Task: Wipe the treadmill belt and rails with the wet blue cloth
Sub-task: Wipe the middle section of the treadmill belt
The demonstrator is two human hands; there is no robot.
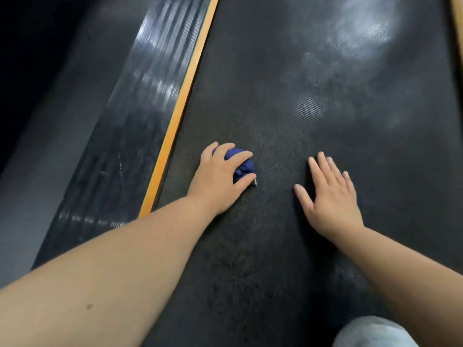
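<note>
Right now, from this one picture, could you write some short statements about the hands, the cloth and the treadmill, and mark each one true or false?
1. The left hand grips the blue cloth. True.
2. The right hand holds a second cloth. False: it lies flat on the belt with fingers spread and holds nothing.
3. The ribbed side rail lies left of the orange stripe. True.
4. The blue cloth is on the side rail. False: it is on the belt, right of the orange stripe.
5. The two hands touch each other. False: bare belt shows between them.
</note>
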